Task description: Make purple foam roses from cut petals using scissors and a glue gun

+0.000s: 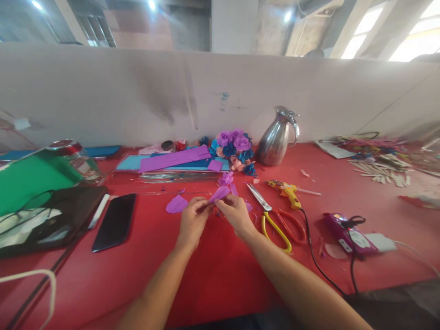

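A purple paper petal [220, 194] is pinched between the fingertips of my left hand [195, 217] and my right hand [235, 213], just above the red table. Both hands are closed on its near edge. Left of my left hand lies a loose purple petal [177, 204]. Beyond the held petal sits a small purple paper flower [226, 178], with more purple pieces partly hidden by my right hand. Scissors [271, 215] with one yellow and one red handle lie to the right, blades partly open. Past them rests a yellow glue gun [288, 192] with a black cord.
At the back stand a bunch of paper flowers [235, 146] and a steel jug [277, 137]. Purple paper strips [175, 158] lie on blue sheets, wires in front. A phone [115, 222] and jar [77, 160] are left; a purple power strip [350, 236] is right.
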`<state>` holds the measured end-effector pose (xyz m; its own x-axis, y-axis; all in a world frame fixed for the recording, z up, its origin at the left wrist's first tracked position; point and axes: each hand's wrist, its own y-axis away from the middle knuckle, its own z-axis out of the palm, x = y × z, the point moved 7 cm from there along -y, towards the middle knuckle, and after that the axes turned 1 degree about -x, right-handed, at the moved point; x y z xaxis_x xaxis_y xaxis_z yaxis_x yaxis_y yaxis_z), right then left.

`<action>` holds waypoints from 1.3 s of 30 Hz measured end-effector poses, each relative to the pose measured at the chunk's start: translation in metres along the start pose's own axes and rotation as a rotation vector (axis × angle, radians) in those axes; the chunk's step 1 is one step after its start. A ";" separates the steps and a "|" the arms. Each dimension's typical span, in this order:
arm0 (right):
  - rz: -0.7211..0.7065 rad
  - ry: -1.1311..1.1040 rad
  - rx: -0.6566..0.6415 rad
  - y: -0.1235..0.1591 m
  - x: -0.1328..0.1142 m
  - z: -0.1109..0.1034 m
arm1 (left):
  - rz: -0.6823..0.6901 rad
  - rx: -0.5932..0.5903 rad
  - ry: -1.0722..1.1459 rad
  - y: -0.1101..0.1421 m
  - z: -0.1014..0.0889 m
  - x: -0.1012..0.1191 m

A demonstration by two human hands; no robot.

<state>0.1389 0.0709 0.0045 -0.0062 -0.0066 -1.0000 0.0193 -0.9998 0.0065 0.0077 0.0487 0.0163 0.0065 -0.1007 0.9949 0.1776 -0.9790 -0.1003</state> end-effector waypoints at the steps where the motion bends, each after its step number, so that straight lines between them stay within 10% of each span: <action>1: 0.003 -0.008 0.004 0.000 0.000 0.000 | 0.002 0.000 0.003 0.000 0.000 0.000; 39: 0.061 -0.273 -0.157 0.005 -0.011 0.007 | -0.135 -0.025 0.166 -0.002 0.001 -0.012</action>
<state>0.1316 0.0660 0.0159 -0.2679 -0.0931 -0.9589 0.1822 -0.9823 0.0444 0.0081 0.0518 0.0047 -0.1782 0.0053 0.9840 0.1417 -0.9894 0.0310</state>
